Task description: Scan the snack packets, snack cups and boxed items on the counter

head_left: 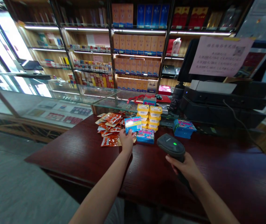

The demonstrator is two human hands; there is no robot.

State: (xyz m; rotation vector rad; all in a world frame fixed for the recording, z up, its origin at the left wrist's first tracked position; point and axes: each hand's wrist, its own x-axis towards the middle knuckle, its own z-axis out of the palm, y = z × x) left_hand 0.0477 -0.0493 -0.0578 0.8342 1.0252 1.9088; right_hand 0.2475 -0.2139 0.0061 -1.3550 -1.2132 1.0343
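My left hand (126,141) holds up a flat blue packet (133,123) by its lower edge, a barcode showing on its face. In my right hand (187,166) is a dark barcode scanner (170,145) with a green light on top, its head angled toward the packet. Just right of the held packet lies a stack of similar blue packets (145,136). Behind that stack stand two columns of yellow tubs (155,119). To the left is a loose heap of orange-red snack pouches (109,124), partly hidden by my left hand.
All this rests on a dark red wooden counter (77,149). Another pile of blue packets (184,128) sits at the right, before a monitor with a pink notice (220,56). A glass display case (60,105) extends left; stocked shelves (137,43) line the back wall.
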